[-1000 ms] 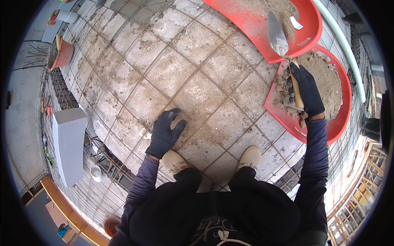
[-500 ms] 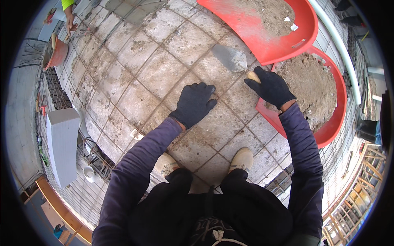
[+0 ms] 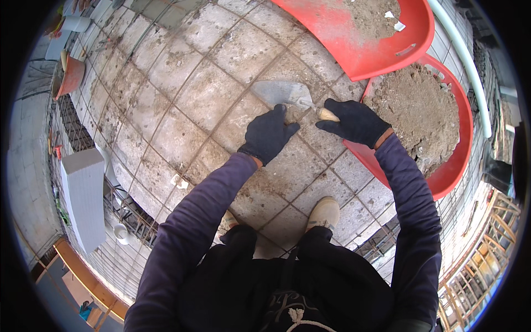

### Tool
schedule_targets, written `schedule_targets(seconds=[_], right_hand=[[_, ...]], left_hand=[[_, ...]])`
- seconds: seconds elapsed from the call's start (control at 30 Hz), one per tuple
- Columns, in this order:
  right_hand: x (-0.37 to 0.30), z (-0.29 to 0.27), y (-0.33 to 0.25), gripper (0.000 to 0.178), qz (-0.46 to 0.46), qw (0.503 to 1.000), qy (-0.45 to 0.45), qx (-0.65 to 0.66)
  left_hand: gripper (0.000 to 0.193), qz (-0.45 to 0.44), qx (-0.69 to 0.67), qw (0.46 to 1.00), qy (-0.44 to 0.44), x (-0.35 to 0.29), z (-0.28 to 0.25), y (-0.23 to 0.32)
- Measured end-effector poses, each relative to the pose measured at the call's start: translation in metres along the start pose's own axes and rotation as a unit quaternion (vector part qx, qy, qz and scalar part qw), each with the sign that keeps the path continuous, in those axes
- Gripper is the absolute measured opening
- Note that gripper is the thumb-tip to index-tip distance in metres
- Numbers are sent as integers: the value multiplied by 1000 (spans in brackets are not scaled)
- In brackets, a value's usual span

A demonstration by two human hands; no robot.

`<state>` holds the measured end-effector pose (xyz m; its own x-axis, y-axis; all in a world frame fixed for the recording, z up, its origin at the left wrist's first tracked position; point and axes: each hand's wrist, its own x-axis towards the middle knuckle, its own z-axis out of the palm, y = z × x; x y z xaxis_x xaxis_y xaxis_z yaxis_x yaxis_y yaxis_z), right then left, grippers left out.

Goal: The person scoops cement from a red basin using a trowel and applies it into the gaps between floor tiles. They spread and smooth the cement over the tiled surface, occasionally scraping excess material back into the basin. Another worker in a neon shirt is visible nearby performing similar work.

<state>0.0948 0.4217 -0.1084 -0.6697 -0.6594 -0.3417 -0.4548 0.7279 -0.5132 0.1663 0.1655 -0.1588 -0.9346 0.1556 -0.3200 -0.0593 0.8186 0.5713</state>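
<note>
My right hand (image 3: 357, 123), in a black glove, is closed round the wooden handle of a trowel (image 3: 283, 93). The trowel's flat grey blade points left, just above the mesh-covered floor. My left hand (image 3: 269, 134), gloved in black too, is beside the blade's lower edge. Its thumb and forefinger stand apart and I see nothing held; the other fingers are partly hidden. To the right of my right hand, a red scoop-shaped tub (image 3: 463, 135) holds a heap of grey-brown sandy mix (image 3: 417, 113). Another red tub (image 3: 326, 27) with similar material overlaps it at the far side.
Steel bars form a grid over pale floor blocks (image 3: 191, 91). A white foam block (image 3: 86, 202) stands at left, near a white pipe end (image 3: 121, 233). An orange bucket (image 3: 71, 76) sits far left. A long pale pipe (image 3: 462, 66) runs beyond the tubs.
The trowel has swung left and toward me, its blade now pointing left. My right hand has moved slightly left; my left forefinger has straightened toward the blade. The co-worker's hand has shifted toward the upper-left rim.
</note>
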Motion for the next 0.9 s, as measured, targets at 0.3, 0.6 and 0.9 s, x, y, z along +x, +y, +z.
schedule_targets(seconds=[0.3,0.6,0.9], right_hand=[[28,-12,-4,45,-19,987,-114,110],[19,-49,-1,55,76,988,-112,70],[-54,-84,20,38,136,953,133,238]], left_hand=[[49,4,-76,997,1,10,-2,-3],[42,74,-26,995,59,46,-19,2],[53,80,-156,971,165,3,-131,9]])
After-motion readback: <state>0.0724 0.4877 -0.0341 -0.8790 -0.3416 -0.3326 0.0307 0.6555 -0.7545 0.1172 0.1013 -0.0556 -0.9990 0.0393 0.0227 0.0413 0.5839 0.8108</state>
